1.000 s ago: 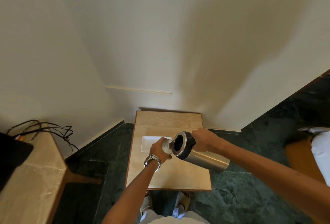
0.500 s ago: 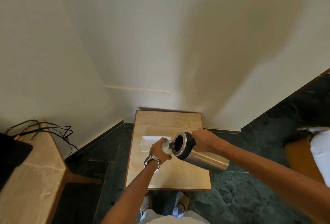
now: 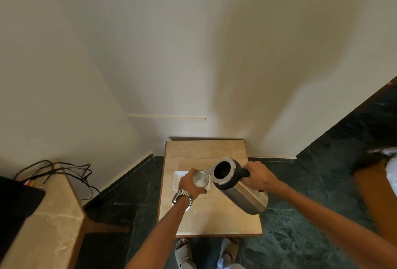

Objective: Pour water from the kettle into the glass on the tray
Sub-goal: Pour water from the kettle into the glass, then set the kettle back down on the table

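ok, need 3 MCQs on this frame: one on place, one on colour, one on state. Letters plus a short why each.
1. Where is the glass?
A. on the floor
B. over the white tray
C. on the side counter

2. What colour is the kettle body?
A. red
B. silver
C. blue

3. How is the kettle held?
A. upright on the table
B. lying on the floor
C. tilted, mouth toward the glass

Answers:
1 B: the left hand holds the glass above the tray.
2 B: it is bare brushed metal with a black collar.
3 C: the right hand grips the handle and the open mouth leans at the glass rim.
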The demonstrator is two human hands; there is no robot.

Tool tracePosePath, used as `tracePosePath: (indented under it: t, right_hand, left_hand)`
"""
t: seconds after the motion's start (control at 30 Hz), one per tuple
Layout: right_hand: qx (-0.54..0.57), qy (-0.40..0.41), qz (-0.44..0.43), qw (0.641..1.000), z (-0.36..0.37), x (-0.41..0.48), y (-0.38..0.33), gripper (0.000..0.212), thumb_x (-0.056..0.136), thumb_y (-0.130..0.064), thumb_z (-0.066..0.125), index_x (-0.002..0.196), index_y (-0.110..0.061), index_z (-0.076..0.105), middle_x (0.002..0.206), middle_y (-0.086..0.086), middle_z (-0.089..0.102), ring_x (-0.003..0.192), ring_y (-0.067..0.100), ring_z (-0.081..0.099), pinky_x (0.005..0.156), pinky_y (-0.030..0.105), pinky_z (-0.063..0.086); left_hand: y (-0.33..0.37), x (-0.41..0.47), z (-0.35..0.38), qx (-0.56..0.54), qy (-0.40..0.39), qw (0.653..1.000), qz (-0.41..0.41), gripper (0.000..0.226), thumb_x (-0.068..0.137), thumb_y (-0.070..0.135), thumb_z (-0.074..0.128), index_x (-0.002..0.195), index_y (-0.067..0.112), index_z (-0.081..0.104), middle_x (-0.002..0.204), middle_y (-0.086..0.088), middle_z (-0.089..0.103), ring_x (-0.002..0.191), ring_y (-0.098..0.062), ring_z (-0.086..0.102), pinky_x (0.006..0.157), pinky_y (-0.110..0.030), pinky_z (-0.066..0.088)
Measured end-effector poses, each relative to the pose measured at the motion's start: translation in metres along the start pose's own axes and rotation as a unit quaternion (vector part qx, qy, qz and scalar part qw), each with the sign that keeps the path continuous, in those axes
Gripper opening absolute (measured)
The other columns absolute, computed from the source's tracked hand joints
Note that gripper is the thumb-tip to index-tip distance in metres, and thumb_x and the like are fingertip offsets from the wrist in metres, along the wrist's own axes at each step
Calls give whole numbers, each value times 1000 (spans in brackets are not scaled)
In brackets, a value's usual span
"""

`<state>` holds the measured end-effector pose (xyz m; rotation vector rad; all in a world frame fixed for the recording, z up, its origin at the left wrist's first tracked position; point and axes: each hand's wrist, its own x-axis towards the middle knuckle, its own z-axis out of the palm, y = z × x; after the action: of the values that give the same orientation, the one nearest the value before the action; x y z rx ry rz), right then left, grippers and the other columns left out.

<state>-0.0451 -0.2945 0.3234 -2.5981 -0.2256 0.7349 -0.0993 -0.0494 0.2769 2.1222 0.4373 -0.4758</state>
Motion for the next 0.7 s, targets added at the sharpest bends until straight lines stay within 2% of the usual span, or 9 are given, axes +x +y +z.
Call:
tracePosePath:
  t: [0.1, 0.23, 0.33, 0.37, 0.5, 0.6, 0.7]
  right_hand:
    - [104, 49, 42, 993, 8, -5, 20, 18, 80, -28, 69, 64, -22, 65, 58, -3, 67, 54, 12, 66, 50, 19, 49]
    - [241, 151, 119, 951, 43, 1, 39, 14, 81, -21, 69, 68, -15, 68, 59, 3, 69, 54, 17, 67, 42, 26, 54]
    - [311, 203, 174, 912, 78, 21, 55, 18, 83, -16, 69, 66, -9, 66, 58, 9, 67, 55, 23, 67, 49, 42, 59]
    - [318, 217, 181, 905, 88, 29, 59, 20, 83, -14, 69, 64, -9, 64, 57, 9, 65, 55, 24, 66, 52, 43, 58]
    - [336, 283, 169, 882, 126, 78, 73, 34, 81, -10, 71, 53, -19, 54, 49, -4, 55, 49, 12, 54, 48, 29, 43]
    - [374, 337, 175, 846, 161, 114, 78, 39, 80, -6, 71, 51, -17, 48, 47, -6, 47, 46, 6, 43, 49, 28, 37]
    - [414, 378, 182, 808, 198, 147, 86, 36, 80, -7, 71, 54, -21, 51, 48, -8, 48, 48, 3, 49, 48, 22, 36]
  left_hand:
    - [-2, 7, 0, -13, 14, 1000, -16, 76, 65, 13, 93, 131, 14, 55, 130, -11, 63, 121, -31, 60, 102, -46, 55]
    - [-12, 28, 7, -25, 34, 998, -39, 76, 63, 11, 93, 129, 13, 56, 130, -12, 64, 120, -34, 60, 100, -48, 55]
    - [-26, 47, 21, -51, 55, 995, -59, 74, 60, 8, 94, 125, 14, 59, 125, -12, 66, 116, -35, 62, 97, -50, 57]
    - [-30, 55, 24, -58, 64, 994, -62, 74, 59, 8, 95, 124, 15, 60, 123, -12, 67, 114, -34, 63, 96, -50, 58]
    - [-55, 99, 35, -49, 71, 994, -62, 76, 57, 8, 96, 123, 17, 59, 120, -10, 67, 113, -32, 63, 95, -48, 59]
    - [-85, 132, 43, -38, 90, 993, -66, 73, 55, 6, 96, 118, 18, 61, 112, -6, 69, 106, -30, 66, 88, -41, 60]
    - [-117, 162, 61, -33, 106, 992, -66, 74, 54, 8, 97, 117, 20, 60, 103, 3, 65, 102, -27, 65, 88, -39, 60]
